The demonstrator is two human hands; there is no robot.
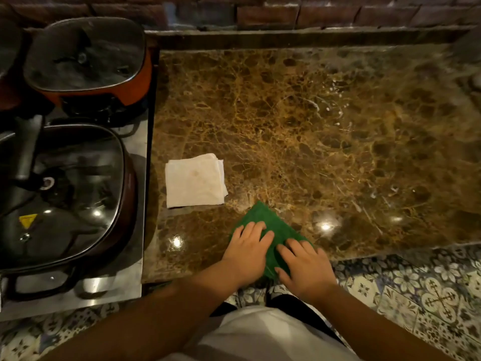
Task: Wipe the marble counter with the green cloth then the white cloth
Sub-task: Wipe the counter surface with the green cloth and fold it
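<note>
Both hands are lying flat on the green cloth [263, 220], which is resting on the marble counter [312, 131] at its near edge, closer to the near left corner than to the right one. The left hand [247, 252] is pressing on the left part of the cloth with the fingers spread and pointing away from the person. The right hand [305, 267] is pressing on the right part, its fingers also stretched out and open. The two hands are lying just beside each other, with a narrow strip of green showing between them, and neither one is closing around the cloth. One corner of the cloth is pointing toward the far edge of the counter.

The white cloth [194, 182] is lying folded into a square near the left edge of the counter, a little farther from the person than the green cloth, and it is not touching it.

Left of the counter, an orange pan [104, 92] with a glass lid is standing on the far side, and a dark pan [59, 194] with a glass lid is standing on the near side. A patterned tile floor [416, 295] is showing below the near edge.
</note>
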